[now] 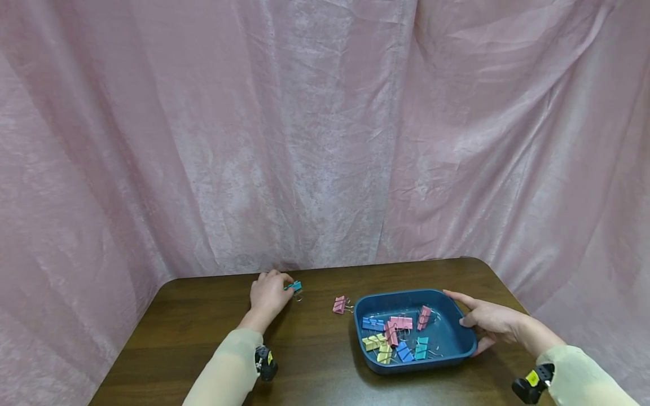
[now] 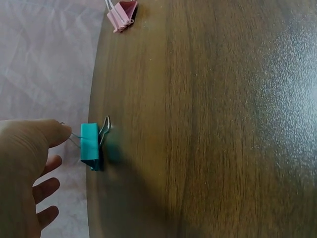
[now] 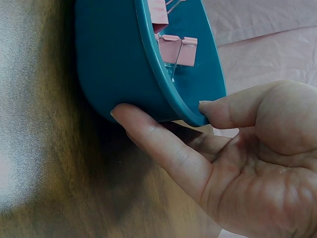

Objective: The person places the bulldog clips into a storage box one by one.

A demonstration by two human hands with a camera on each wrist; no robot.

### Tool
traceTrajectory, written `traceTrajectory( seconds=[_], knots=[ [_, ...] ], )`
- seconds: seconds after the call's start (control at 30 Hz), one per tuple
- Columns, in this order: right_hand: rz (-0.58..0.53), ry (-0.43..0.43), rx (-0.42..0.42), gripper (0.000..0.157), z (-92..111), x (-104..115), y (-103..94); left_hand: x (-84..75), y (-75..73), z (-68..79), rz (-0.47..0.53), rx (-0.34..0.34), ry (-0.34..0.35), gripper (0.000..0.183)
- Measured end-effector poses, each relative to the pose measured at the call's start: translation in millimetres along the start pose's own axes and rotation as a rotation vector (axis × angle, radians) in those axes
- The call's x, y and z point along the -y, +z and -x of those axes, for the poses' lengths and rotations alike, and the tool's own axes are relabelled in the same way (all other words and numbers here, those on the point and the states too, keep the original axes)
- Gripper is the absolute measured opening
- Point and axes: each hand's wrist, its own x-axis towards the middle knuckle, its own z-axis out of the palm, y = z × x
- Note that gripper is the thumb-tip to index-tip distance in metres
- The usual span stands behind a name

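Observation:
Near the table's far edge, my left hand point(image 1: 268, 293) pinches a teal binder clip point(image 2: 90, 143) by one wire handle, while its other handle sticks out free. The remaining left fingers are curled below in the left wrist view. My right hand point(image 1: 500, 321) grips the right end of a blue plastic tray point(image 1: 454, 332), thumb over the rim and fingers against the outer wall and under it. Inside the tray lie several binder clips: pink point(image 1: 401, 322), blue point(image 1: 373, 324), yellow point(image 1: 384, 354) and teal point(image 1: 421, 348).
A pink binder clip point(image 1: 339, 305) lies on the wooden table point(image 1: 304, 349) between the left hand and the tray. A pink curtain point(image 1: 315, 141) hangs close behind the table's far edge.

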Motion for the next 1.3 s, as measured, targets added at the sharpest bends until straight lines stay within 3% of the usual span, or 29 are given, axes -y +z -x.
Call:
traceTrajectory(
  seconds=[0.57,1.3],
  knots=[
    [0.012,0.0,0.0,0.079,-0.2,0.3,-0.4,-2.9,6.2,-3.7,-0.029,-0.016,-0.015,0.009],
    [0.032,-0.004,-0.005,0.079,0.5,0.6,-0.5,2.4,7.1,-0.3,-0.033,-0.073,0.031,0.004]
  ],
)
